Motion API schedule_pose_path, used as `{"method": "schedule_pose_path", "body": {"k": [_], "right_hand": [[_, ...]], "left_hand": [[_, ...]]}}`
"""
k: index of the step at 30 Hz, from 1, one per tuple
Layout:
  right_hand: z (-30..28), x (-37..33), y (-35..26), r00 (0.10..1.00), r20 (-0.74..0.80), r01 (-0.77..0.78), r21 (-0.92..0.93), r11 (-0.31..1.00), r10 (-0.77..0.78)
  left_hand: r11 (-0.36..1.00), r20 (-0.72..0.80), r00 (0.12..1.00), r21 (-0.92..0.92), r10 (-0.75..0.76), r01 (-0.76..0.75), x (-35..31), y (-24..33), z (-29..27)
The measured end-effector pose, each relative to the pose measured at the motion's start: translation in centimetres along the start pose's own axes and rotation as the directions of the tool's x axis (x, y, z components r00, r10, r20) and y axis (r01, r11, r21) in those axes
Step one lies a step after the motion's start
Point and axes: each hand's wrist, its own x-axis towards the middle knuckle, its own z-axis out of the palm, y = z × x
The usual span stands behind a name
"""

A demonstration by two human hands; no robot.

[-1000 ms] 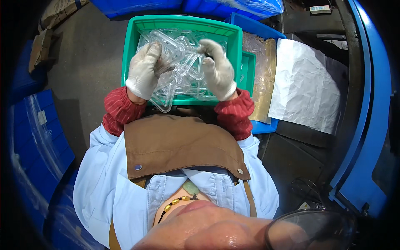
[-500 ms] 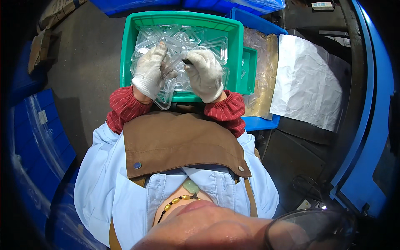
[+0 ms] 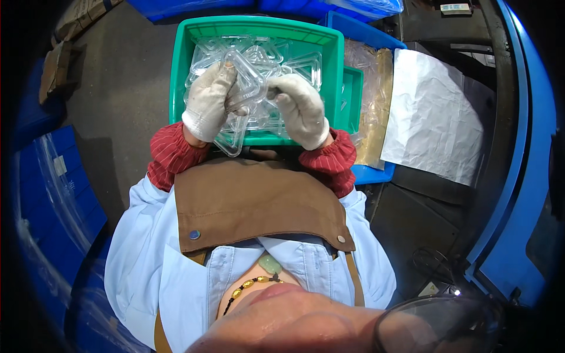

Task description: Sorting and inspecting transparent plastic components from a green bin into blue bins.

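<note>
Pinched in my gloved left hand (image 3: 209, 100) is a clear plastic triangular frame (image 3: 254, 81), tilted up above a green bin (image 3: 259, 25). The left thumb lies along its upper corner. My gloved right hand (image 3: 299, 110) is just right of the frame, its fingers curled together by the frame's right-hand corner. Whether it touches the frame, or what its fingertips hold, I cannot make out. Several similar clear triangular pieces (image 3: 306, 66) lie jumbled in the bin. Below my left hand, another clear triangular piece (image 3: 231, 146) overlaps the bin's near rim.
A smaller green tray (image 3: 353, 100) adjoins the bin's right side. Beyond it, a blue crate (image 3: 372, 175) holds clear pieces and brown card. A crumpled white sheet (image 3: 435, 117) lies further right, beside blue machinery (image 3: 529, 147). Blue bins (image 3: 59, 182) stand at left.
My right hand has drawn back to the right and turned; the dark object at its fingertips no longer shows. The frame in my left hand now faces up more plainly.
</note>
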Motion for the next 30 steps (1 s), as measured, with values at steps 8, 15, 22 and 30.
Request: {"method": "schedule_pose_path", "body": {"k": [8, 15, 22, 30], "right_hand": [[-0.1, -0.6, 0.3, 0.996, 0.061, -0.067, 0.113, 0.991, 0.061], [1.0, -0.1, 1.6, 0.974, -0.117, -0.186, 0.074, 0.98, 0.194], [-1.1, 0.2, -2.3, 0.823, 0.047, -0.557, 0.266, 0.787, 0.566], [-0.7, 0.1, -0.9, 0.861, 0.088, -0.499, -0.049, 0.866, 0.501]], "left_hand": [[0.998, 0.088, 0.994, 0.02, 0.062, -0.064, 0.2, 0.0, -0.5], [0.681, 0.449, 0.817, 0.471, 0.362, -0.56, -2.0, -1.7, 2.0], [0.942, 0.171, 0.972, 0.267, 0.161, -0.203, -0.4, 0.2, 0.4], [0.885, -0.009, 0.95, 0.366, 0.313, -0.288, 0.5, -0.4, 0.7]]}}
